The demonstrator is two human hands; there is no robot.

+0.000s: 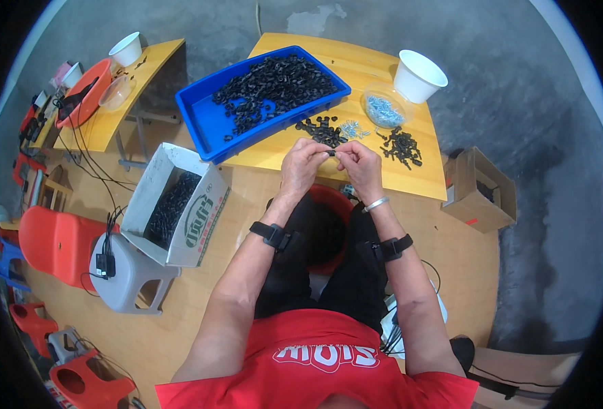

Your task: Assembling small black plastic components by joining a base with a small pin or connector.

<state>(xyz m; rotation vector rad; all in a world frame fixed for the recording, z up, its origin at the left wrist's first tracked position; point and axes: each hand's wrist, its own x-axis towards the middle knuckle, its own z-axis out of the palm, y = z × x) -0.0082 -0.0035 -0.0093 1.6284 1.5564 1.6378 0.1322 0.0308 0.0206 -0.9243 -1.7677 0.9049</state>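
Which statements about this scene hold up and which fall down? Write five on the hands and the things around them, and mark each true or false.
1. The left hand and the right hand meet at a small black part. True.
2. The blue tray holds a heap of black pieces. True.
3. The blue tray stands on the floor. False: it rests on the yellow table.
4. A clear bowl with pale blue pieces stands to the right of the blue tray. True.
5. A bracelet circles the left wrist. False: the silvery bracelet is on the right wrist.
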